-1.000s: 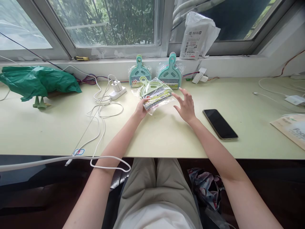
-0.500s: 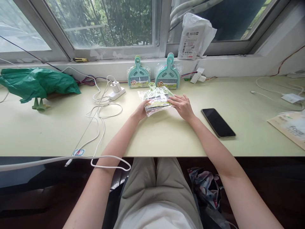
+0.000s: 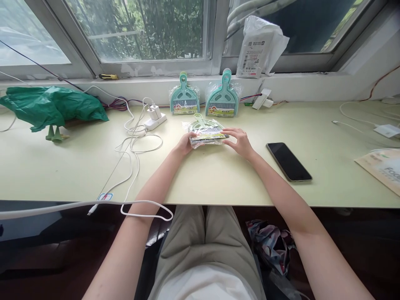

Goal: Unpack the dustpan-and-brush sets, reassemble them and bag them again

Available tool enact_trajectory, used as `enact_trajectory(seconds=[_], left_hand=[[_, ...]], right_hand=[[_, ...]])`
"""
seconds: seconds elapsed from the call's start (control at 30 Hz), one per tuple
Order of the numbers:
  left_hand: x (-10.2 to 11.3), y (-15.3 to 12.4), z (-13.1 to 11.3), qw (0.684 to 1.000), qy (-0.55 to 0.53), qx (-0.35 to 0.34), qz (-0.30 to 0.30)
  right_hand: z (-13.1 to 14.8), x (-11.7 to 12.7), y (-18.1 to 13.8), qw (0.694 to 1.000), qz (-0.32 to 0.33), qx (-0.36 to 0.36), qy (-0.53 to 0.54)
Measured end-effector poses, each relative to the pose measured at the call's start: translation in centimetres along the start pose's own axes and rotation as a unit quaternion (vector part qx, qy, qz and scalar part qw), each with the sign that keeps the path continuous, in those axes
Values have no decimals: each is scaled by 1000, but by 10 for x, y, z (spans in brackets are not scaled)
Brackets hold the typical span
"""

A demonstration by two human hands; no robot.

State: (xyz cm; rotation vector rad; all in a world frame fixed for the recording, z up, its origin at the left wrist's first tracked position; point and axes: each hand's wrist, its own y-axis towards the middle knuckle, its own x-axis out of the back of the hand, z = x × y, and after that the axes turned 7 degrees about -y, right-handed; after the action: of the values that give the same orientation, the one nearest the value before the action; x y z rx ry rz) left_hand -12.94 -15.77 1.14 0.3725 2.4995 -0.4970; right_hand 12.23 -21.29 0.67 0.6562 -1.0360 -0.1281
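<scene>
Between my hands, a pale green mini dustpan and brush set (image 3: pixel 206 131) in clear plastic wrap is tilted, its handle pointing to the window. My left hand (image 3: pixel 185 143) grips its left edge, thumb on top and fingers partly hidden beneath. At the right edge, my right hand (image 3: pixel 240 142) has its fingers and thumb around the wrapped edge. Behind it, two stacks of similar wrapped sets lean on the wall: a left teal dustpan set (image 3: pixel 185 96) and a right teal dustpan set (image 3: pixel 222 96).
A black phone (image 3: pixel 289 161) lies right of my right arm. White cables (image 3: pixel 133 146) and a power strip (image 3: pixel 155 121) are on the left, beside a green plastic bag (image 3: pixel 53 106). A white package (image 3: pixel 253 54) stands on the sill; a paper packet (image 3: pixel 381 168) lies far right.
The held dustpan set has tipped to a flatter angle. My right hand's fingers have shifted from lying over its top to its right edge. The view has shifted slightly.
</scene>
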Motion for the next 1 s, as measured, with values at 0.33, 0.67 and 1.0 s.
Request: enact_trajectory(seconds=[0.33, 0.67, 1.0], left_hand=[[-8, -9, 3, 999, 26, 23, 7], [-10, -11, 1, 1000, 1, 30, 8], [-12, -14, 1, 999, -14, 33, 0]], right_hand=[[-1, 1, 0, 998, 7, -13, 64], [-3, 1, -1, 995, 33, -14, 93], [-2, 5, -1, 993, 36, -22, 106]])
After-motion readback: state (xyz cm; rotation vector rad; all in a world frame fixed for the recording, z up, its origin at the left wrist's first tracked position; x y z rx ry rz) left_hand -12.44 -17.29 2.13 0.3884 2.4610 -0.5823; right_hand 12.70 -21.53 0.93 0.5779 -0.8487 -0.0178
